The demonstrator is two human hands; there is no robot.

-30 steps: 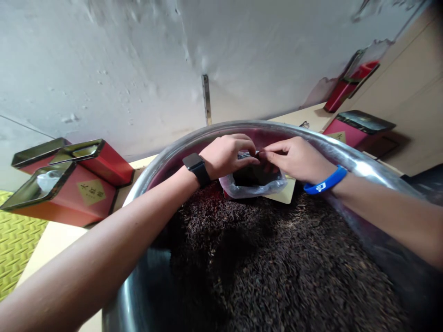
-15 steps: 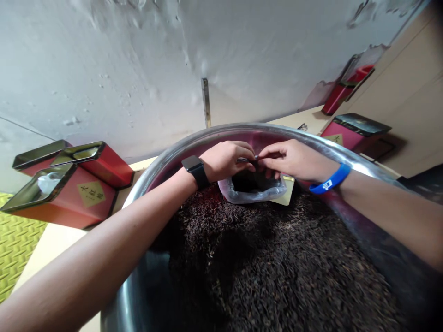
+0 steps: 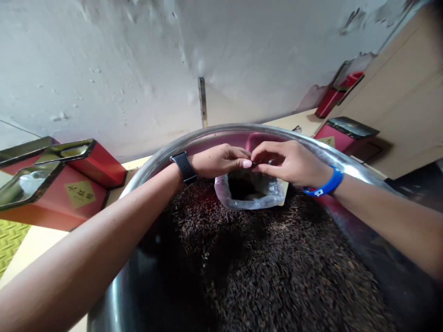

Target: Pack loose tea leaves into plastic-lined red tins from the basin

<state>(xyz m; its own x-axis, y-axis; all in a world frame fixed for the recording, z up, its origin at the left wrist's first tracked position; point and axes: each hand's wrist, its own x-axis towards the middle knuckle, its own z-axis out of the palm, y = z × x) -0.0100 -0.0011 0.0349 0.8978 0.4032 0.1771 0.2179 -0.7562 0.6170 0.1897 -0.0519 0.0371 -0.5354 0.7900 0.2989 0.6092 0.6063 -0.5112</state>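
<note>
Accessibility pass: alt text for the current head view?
A person's left hand and right hand meet over the far side of an open plastic bag, in a metal basin of dark, loose bits. Red tins flank it.

Basin (image 3: 258, 127) at centre, tabletop (image 3: 41, 249) showing to its left and far side. Loose leaves (image 3: 284, 258) in basin. Open bag (image 3: 238, 204) in basin's far part, leaves before it. Left hand (image 3: 221, 160) and right hand (image 3: 294, 160) meet above bag's far side. Three tins (image 3: 51, 196) clustered left of basin. One tin (image 3: 346, 140) right; another (image 3: 328, 102) farther behind. Wall (image 3: 138, 69) beyond all.
</note>
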